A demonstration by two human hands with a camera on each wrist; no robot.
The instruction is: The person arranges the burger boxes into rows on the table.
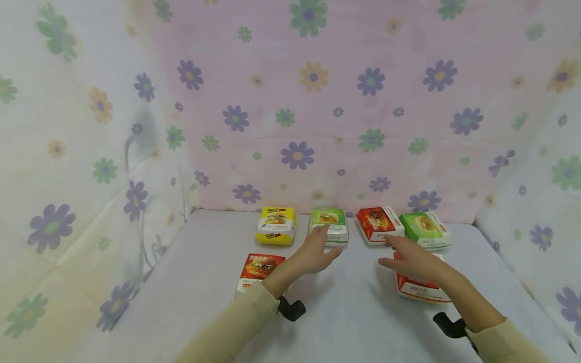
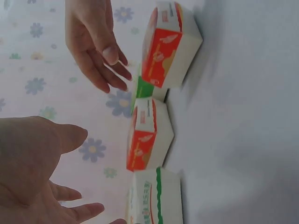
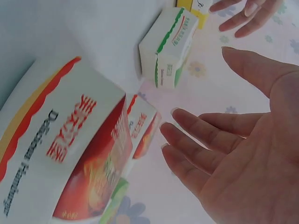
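Observation:
My left hand hovers in front of a green-and-white burger box, its fingers loosely extended and holding nothing. To the right, my right hand is above a red burger box, which it partly hides in the head view. Its fingers look relaxed, with a gap to the box in the right wrist view, where that red box fills the left side. Behind the right hand stand another red box and a second green box. A red box lies beside my left forearm.
A yellow burger box stands in the back row, left of the green-and-white one. The white table meets a flower-patterned cloth behind the boxes. Similar cloth hangs on both sides.

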